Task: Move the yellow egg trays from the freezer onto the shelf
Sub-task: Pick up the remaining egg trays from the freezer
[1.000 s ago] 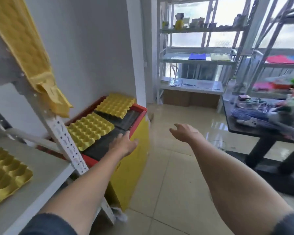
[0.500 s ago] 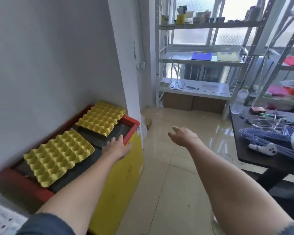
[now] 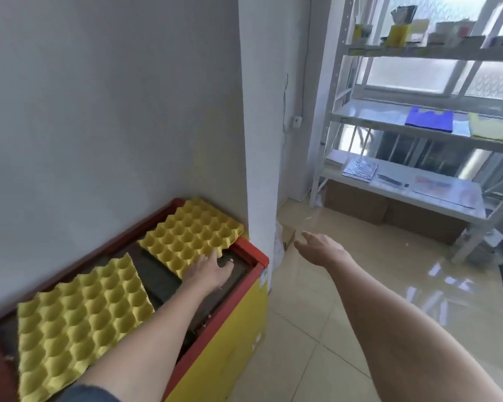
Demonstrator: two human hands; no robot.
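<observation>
Two yellow egg trays lie on the dark top of the freezer [image 3: 253, 258], a yellow chest with a red rim set against the grey wall: the far tray [image 3: 190, 237] at the back by the wall corner, the near tray [image 3: 79, 320] closer to the person and apart from it across a strip of dark lid. The left hand [image 3: 211, 272] lies flat with fingers spread at the front corner of the far tray, touching its edge without curling round it. The right hand [image 3: 320, 248] hangs relaxed and empty above the tiled floor [image 3: 317, 329], with the white shelf [image 3: 401, 181] beyond it by the window.
</observation>
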